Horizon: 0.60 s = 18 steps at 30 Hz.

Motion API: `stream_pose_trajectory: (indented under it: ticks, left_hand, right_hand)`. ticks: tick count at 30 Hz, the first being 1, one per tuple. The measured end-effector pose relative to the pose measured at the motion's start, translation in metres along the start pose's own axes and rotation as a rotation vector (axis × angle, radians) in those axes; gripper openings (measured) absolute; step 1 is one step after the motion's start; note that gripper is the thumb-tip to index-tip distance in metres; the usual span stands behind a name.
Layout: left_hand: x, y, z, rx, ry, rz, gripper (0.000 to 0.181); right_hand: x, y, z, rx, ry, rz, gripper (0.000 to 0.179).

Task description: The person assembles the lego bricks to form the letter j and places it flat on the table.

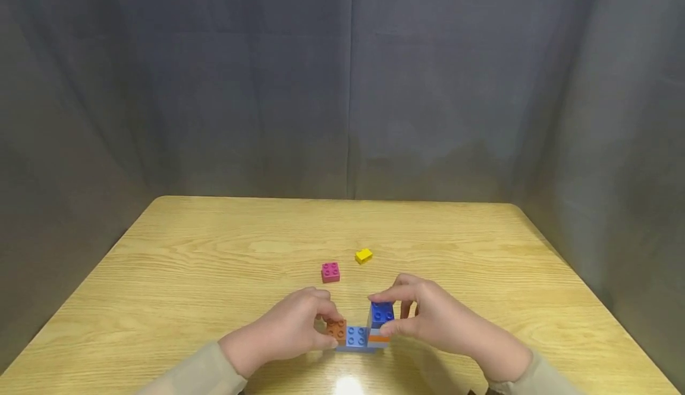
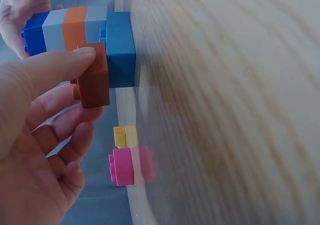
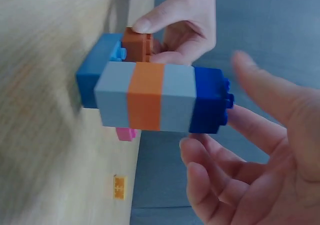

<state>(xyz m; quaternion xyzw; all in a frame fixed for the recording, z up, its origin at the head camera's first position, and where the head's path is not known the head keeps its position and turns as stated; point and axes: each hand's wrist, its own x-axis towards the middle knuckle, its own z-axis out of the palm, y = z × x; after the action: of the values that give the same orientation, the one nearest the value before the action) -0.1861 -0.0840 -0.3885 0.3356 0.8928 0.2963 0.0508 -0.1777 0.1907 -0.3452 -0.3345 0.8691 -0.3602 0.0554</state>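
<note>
My left hand (image 1: pixel 294 326) pinches a brown-orange brick (image 2: pixel 95 80) between thumb and fingers, at the left end of a blue base brick (image 2: pixel 121 50). Studs on the base show between that brick and a tower at the right end. From bottom to top, the tower has a light grey-blue brick (image 3: pixel 116 94), an orange brick (image 3: pixel 145 96), another light grey-blue brick (image 3: pixel 178 97) and a dark blue brick (image 3: pixel 209 100). Around the tower's top is my right hand (image 1: pixel 436 317), thumb on the near side and fingers behind; the right wrist view shows its thumb apart from the dark blue brick.
Beyond the hands a pink brick (image 1: pixel 330 272) lies studs up on the wooden table (image 1: pixel 187 276). A small yellow brick (image 1: pixel 364 256) is farther back and slightly right of it. Grey curtains (image 1: pixel 342 85) surround the table's back and sides.
</note>
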Motion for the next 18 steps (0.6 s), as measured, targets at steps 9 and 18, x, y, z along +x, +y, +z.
stream_pose_trajectory:
  ticks: [9, 18]
  left_hand:
    - [0.002, -0.003, 0.002, 0.012, -0.017, -0.019, 0.026]
    - [0.002, -0.003, 0.0, 0.002, -0.016, -0.025, 0.027]
  right_hand:
    - [0.027, 0.01, -0.012, 0.02, 0.067, 0.047, 0.024]
    - [0.073, 0.039, -0.004, -0.019, 0.091, 0.053, 0.025]
